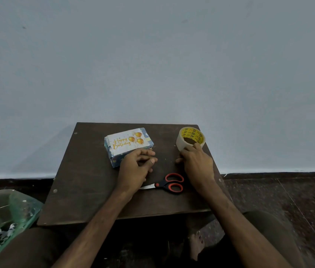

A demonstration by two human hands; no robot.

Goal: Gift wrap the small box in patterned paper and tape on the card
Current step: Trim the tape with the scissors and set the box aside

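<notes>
Box point(114, 158), in blue patterned paper with a birthday card point(126, 141) on top, sits rear-left on the surface point(87, 190). Right hand point(197, 165) grips the tape roll point(190, 138); left hand point(133, 169), fingers curled, hides the box's near corner, grip unclear.

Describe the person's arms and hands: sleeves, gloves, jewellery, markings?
Both forearms, left forearm and right forearm, are bare down to the frame edge, with no sleeve in view. The left hand and right hand are ungloved. No watch, ring, band or marking is visible.
</notes>
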